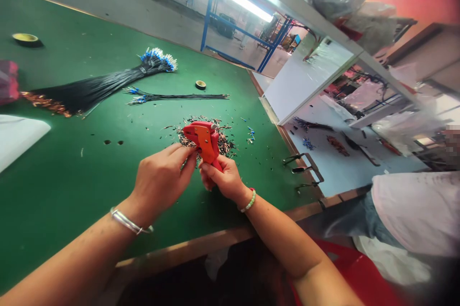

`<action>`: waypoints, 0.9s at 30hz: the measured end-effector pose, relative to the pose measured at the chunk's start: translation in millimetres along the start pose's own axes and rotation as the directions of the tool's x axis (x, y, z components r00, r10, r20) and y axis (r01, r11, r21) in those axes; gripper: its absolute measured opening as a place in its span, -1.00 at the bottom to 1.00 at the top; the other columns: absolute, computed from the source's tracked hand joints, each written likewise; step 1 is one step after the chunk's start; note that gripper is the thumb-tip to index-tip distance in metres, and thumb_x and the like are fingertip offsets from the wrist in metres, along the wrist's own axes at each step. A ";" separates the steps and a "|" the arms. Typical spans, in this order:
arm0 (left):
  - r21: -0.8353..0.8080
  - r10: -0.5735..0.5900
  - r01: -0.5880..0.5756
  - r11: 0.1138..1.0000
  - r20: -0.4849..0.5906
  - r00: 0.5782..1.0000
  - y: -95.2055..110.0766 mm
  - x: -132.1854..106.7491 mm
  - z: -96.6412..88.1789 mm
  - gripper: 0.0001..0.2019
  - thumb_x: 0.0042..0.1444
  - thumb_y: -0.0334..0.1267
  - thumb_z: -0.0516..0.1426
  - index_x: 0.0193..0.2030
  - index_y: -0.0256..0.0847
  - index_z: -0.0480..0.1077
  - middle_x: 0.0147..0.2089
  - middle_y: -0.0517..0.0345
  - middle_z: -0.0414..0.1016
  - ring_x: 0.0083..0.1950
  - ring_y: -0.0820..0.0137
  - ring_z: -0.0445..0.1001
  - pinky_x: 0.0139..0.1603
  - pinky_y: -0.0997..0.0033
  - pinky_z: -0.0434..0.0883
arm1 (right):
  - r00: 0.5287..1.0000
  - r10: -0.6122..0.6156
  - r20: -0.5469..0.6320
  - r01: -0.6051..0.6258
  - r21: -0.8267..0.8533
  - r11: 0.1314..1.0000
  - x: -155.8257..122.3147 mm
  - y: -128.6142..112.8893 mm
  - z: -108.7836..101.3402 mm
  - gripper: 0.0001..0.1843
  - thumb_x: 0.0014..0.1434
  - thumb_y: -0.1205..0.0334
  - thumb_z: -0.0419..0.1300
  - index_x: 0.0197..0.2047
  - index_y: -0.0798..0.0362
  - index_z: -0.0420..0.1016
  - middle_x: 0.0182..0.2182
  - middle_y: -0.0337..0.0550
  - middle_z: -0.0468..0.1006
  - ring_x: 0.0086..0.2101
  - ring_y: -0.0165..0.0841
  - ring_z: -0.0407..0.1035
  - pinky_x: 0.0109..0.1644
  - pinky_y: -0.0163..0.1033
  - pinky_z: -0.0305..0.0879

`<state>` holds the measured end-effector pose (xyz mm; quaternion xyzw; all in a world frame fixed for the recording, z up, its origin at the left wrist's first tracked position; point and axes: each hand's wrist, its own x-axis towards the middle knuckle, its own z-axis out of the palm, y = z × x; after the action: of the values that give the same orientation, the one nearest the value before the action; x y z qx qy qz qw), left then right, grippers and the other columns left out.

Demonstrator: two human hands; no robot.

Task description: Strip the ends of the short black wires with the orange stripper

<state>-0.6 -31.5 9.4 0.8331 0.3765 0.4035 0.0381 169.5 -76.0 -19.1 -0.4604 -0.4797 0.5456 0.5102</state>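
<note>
My right hand (223, 179) is closed round the handles of a red and orange crimping tool (204, 139), held upright over the green table (72, 181). My left hand (162, 177) is beside it, fingers pinched together at the tool's jaw; what they pinch is too small to see. Behind the tool lies a pile of small wire scraps and terminals (223, 141). Farther back lie a thick bundle of black wires with blue terminals (97, 88) and a thinner bundle (172, 97).
Two tape rolls (200, 85) (25, 38) lie on the table. A white sheet (17, 136) is at the left edge. Another person in a white top (417, 212) sits to the right by a pale blue table (338, 162) with metal clamps (302, 164).
</note>
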 end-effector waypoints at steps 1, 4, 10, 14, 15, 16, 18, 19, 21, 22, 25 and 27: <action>-0.007 -0.004 0.004 1.000 0.006 1.000 -0.6 -0.1 0.9 -0.79 0.28 -0.26 0.06 -0.20 -0.24 0.53 -0.35 0.13 0.55 -0.40 0.42 0.45 -0.41 0.43 0.28 | 1.000 0.000 -0.009 0.000 0.003 1.000 0.1 0.5 0.4 -0.64 0.12 -0.07 0.31 -0.31 0.05 0.37 -0.62 -0.39 0.35 -0.70 -0.54 0.20 -0.67 -0.38 0.17; -0.041 -0.010 0.011 0.999 0.018 1.000 -2.0 -0.4 3.5 -0.78 0.28 -0.25 0.06 -0.21 -0.25 0.53 -0.34 0.13 0.54 -0.40 0.44 0.44 -0.38 0.44 0.29 | 0.999 0.024 -0.042 -0.024 0.001 1.000 1.5 2.0 -1.0 -0.60 0.11 -0.09 0.32 -0.39 0.04 0.31 -0.65 -0.42 0.32 -0.73 -0.55 0.16 -0.71 -0.40 0.11; -0.113 -0.050 0.050 0.992 0.006 0.999 -4.6 2.4 2.2 -0.75 0.30 -0.21 0.04 -0.24 -0.25 0.51 -0.34 0.15 0.51 -0.39 0.46 0.42 -0.35 0.45 0.31 | 1.000 0.020 -0.001 -0.019 0.144 0.989 5.5 -6.7 -14.6 -0.56 0.16 -0.10 0.28 -0.06 0.05 0.39 -0.50 -0.32 0.46 -0.60 -0.46 0.34 -0.56 -0.33 0.33; -0.206 -0.113 0.105 0.973 -0.029 0.993 -10.6 7.4 -0.3 -0.79 0.29 -0.27 0.04 -0.17 -0.24 0.50 -0.28 0.17 0.48 -0.38 0.51 0.40 -0.32 0.49 0.33 | 0.995 -0.031 0.091 0.004 0.285 0.959 4.6 -21.3 -27.3 -0.56 0.14 0.03 0.32 0.02 0.02 0.37 -0.24 -0.16 0.54 -0.30 -0.34 0.49 -0.12 -0.12 0.48; -0.232 -0.123 0.112 0.966 -0.034 0.992 -12.6 8.5 -0.5 -0.79 0.29 -0.27 0.05 -0.14 -0.23 0.51 -0.29 0.18 0.45 -0.39 0.53 0.37 -0.33 0.51 0.32 | 0.993 -0.034 0.114 -0.003 0.306 0.952 3.9 -24.0 -30.0 -0.57 0.11 0.09 0.35 0.00 0.03 0.38 -0.20 -0.14 0.53 -0.24 -0.32 0.49 -0.04 -0.08 0.47; -0.258 -0.128 0.114 0.959 -0.039 0.991 -14.5 9.3 -0.6 -0.80 0.29 -0.27 0.06 -0.12 -0.21 0.51 -0.31 0.20 0.43 -0.41 0.54 0.35 -0.35 0.52 0.31 | 0.989 -0.032 0.146 -0.018 0.322 0.946 3.3 -25.8 -32.2 -0.58 0.09 0.14 0.36 -0.01 0.04 0.40 -0.17 -0.13 0.53 -0.20 -0.30 0.48 0.01 -0.05 0.45; -0.303 -0.129 0.109 0.947 -0.047 0.990 -17.4 10.2 -0.9 -0.82 0.29 -0.26 0.09 -0.10 -0.17 0.52 -0.34 0.24 0.38 -0.44 0.57 0.30 -0.39 0.54 0.28 | 0.973 -0.021 0.230 -0.061 0.346 0.936 2.1 -26.7 -35.0 -0.54 0.08 0.19 0.36 0.03 0.06 0.41 -0.16 -0.11 0.51 -0.18 -0.27 0.47 0.03 0.00 0.45; -0.323 -0.133 0.109 0.940 -0.052 0.990 -18.3 10.3 -1.2 -0.82 0.29 -0.26 0.10 -0.10 -0.15 0.52 -0.36 0.25 0.36 -0.45 0.58 0.28 -0.41 0.55 0.27 | 0.961 -0.015 0.277 -0.088 0.353 0.931 1.6 -26.1 -35.7 -0.51 0.09 0.18 0.35 0.08 0.06 0.39 -0.17 -0.10 0.50 -0.19 -0.26 0.47 0.01 0.02 0.46; -0.356 -0.149 0.118 0.927 -0.061 0.987 -18.5 9.9 -2.1 -0.83 0.29 -0.26 0.10 -0.10 -0.14 0.52 -0.38 0.27 0.35 -0.46 0.59 0.26 -0.43 0.55 0.25 | 0.932 0.000 0.362 -0.137 0.354 0.925 1.0 -23.6 -36.2 -0.44 0.13 0.11 0.31 0.17 0.07 0.34 -0.20 -0.09 0.50 -0.22 -0.25 0.47 -0.05 0.02 0.48; -0.367 -0.159 0.125 0.922 -0.065 0.985 -18.0 9.6 -2.7 -0.84 0.29 -0.26 0.10 -0.11 -0.15 0.52 -0.38 0.28 0.36 -0.46 0.59 0.26 -0.43 0.55 0.25 | 0.921 0.005 0.390 -0.154 0.353 0.923 0.9 -22.2 -36.3 -0.43 0.17 0.07 0.28 0.19 0.09 0.32 -0.22 -0.08 0.50 -0.24 -0.25 0.48 -0.08 0.01 0.48; -0.377 -0.173 0.134 0.916 -0.071 0.982 -15.8 8.9 -4.1 -0.86 0.28 -0.25 0.11 -0.16 -0.16 0.51 -0.38 0.28 0.43 -0.45 0.58 0.31 -0.40 0.54 0.28 | 0.908 0.019 0.418 -0.182 0.354 0.918 0.6 -19.0 -37.3 -0.47 0.24 -0.01 0.20 0.16 0.13 0.34 -0.24 -0.06 0.50 -0.27 -0.25 0.49 -0.11 0.00 0.47; -0.374 -0.162 0.125 0.919 -0.069 0.984 -15.0 8.7 -4.4 -0.87 0.27 -0.24 0.12 -0.19 -0.17 0.50 -0.36 0.26 0.46 -0.43 0.57 0.34 -0.38 0.53 0.29 | 0.906 0.024 0.423 -0.189 0.353 0.916 0.0 -18.9 -38.4 -0.51 0.25 0.01 0.19 0.14 0.13 0.35 -0.25 -0.07 0.49 -0.27 -0.24 0.50 -0.10 0.02 0.47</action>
<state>-9.3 -16.2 12.5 0.7602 0.3558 0.5036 0.2046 209.8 -73.5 -4.8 -0.2519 -0.4328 0.7410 0.4473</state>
